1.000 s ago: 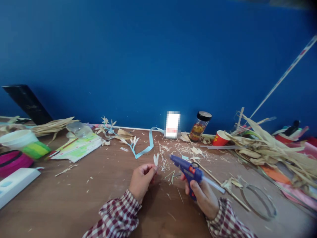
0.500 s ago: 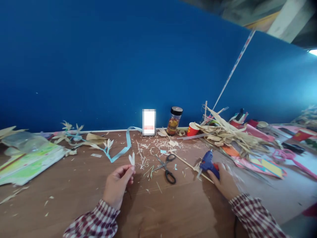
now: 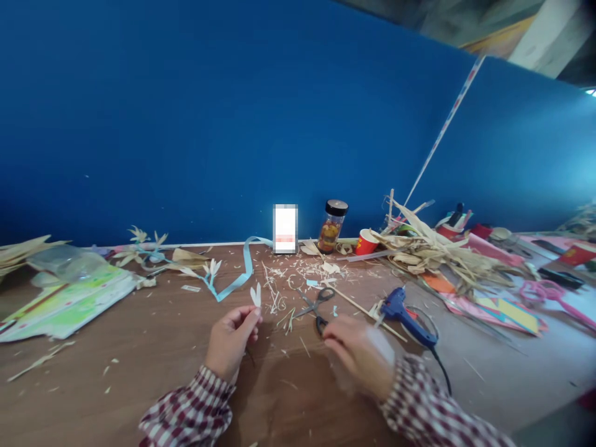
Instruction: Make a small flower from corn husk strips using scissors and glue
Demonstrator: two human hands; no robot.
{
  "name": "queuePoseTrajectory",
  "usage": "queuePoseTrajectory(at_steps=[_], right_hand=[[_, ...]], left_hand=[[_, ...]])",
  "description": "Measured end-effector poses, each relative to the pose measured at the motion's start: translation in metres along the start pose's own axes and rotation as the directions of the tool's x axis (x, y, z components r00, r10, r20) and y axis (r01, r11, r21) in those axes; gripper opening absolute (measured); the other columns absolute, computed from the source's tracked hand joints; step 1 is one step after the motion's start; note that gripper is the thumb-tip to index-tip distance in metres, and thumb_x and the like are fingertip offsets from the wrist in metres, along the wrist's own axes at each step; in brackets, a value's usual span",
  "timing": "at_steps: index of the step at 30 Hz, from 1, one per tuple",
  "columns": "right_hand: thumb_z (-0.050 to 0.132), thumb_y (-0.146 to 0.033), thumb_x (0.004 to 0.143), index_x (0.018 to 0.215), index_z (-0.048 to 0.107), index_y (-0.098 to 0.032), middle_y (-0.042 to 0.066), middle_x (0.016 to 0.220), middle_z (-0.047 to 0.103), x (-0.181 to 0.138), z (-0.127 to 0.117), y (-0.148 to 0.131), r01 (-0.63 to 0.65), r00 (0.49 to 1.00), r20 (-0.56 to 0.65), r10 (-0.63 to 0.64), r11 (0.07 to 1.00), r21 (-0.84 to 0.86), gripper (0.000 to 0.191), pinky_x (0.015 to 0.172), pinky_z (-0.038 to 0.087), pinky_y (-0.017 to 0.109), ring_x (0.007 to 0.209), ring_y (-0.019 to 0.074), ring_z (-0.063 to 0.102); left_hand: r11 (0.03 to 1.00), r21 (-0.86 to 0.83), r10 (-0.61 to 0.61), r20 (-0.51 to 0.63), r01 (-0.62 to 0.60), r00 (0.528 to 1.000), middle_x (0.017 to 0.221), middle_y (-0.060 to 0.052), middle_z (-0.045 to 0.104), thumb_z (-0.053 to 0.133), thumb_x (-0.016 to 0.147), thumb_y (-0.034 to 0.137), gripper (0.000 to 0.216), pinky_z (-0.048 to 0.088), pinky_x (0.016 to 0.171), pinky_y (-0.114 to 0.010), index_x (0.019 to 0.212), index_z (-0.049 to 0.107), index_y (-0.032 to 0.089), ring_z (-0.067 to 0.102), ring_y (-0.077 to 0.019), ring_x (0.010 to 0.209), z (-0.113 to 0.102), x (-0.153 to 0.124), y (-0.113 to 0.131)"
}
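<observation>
My left hand [image 3: 233,338] is closed in a pinch on a small pale two-petal piece [image 3: 256,295], which points upward from between thumb and fingers. My right hand [image 3: 358,354], smeared by motion, hovers by the lower handle loop of the black scissors [image 3: 321,301]. Its thumb and fingers look apart, with nothing visible in them; whether they touch the loop I cannot tell. The scissors lie with blades parted. Right of that hand, a blue glue gun [image 3: 410,320] rests on the table, its nozzle near a thin stick [image 3: 356,304].
Pale scraps [image 3: 279,292] litter the table [image 3: 162,354]. A light-blue ribbon [image 3: 237,282] runs back to a bright blurred-out rectangle [image 3: 285,230]. Behind stand a black-lidded jar [image 3: 333,226] and a red cup [image 3: 366,242]. Dried husks [image 3: 428,248] pile up right; a green-white sheet [image 3: 79,304] lies left.
My right hand has let go of the glue gun, now lying on the table, and moved left to the scissors. My left hand keeps its pinch on the petal piece. The view has shifted slightly.
</observation>
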State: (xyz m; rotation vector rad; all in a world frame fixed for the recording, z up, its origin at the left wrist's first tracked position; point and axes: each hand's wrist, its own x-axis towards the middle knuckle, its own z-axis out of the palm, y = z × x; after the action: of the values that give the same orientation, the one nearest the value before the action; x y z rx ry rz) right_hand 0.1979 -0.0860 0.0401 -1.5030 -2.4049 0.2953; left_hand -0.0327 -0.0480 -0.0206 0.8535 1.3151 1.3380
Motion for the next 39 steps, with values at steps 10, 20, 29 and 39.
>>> queuePoseTrajectory(at_steps=[10,20,29,39], right_hand=[[0.049,-0.010,0.074,0.091,0.052,-0.017,0.008,0.072,0.063,0.040,0.036,-0.032,0.002,0.965,0.240,0.109,0.908,-0.420,0.019,0.055,0.042,0.027,0.068,0.0216,0.062],[0.043,-0.006,0.077,0.086,0.054,-0.010,0.015,0.076,0.062,0.044,0.049,-0.032,-0.001,0.959,0.253,0.128,0.894,-0.447,0.015,0.058,0.044,0.028,0.071,0.0211,0.062],[0.049,-0.019,0.075,0.081,0.059,-0.021,0.001,0.086,0.060,0.041,0.031,-0.018,0.038,0.972,0.234,-0.033,0.999,-0.017,0.012,0.067,0.036,0.022,0.079,0.0133,0.054],[0.044,-0.025,0.082,0.090,0.062,-0.025,0.003,0.088,0.059,0.089,0.035,-0.002,0.112,0.978,0.195,-0.072,0.973,-0.203,0.020,0.069,0.035,0.025,0.082,0.0160,0.054]], left_hand=[[0.999,-0.027,0.035,0.035,-0.034,0.999,0.059,0.002,0.057,0.065,0.062,0.037,0.026,0.039,0.044,-0.016,0.073,0.061,0.013,0.045,-0.0060,0.048,0.001,0.000,-0.001],[0.999,-0.017,0.034,0.044,-0.033,0.998,0.058,0.001,0.056,0.063,0.063,0.036,0.025,0.039,0.044,-0.017,0.072,0.060,0.013,0.045,-0.0064,0.048,0.000,-0.002,0.000],[1.000,-0.031,0.010,0.076,-0.007,0.997,0.060,0.001,0.057,0.064,0.062,0.036,0.025,0.038,0.043,-0.017,0.073,0.061,0.013,0.045,-0.0066,0.048,0.003,-0.004,-0.001],[1.000,-0.021,-0.007,0.030,0.007,1.000,0.057,0.002,0.058,0.065,0.058,0.039,0.030,0.039,0.044,-0.018,0.072,0.061,0.013,0.046,-0.0070,0.045,0.003,-0.004,0.005]])
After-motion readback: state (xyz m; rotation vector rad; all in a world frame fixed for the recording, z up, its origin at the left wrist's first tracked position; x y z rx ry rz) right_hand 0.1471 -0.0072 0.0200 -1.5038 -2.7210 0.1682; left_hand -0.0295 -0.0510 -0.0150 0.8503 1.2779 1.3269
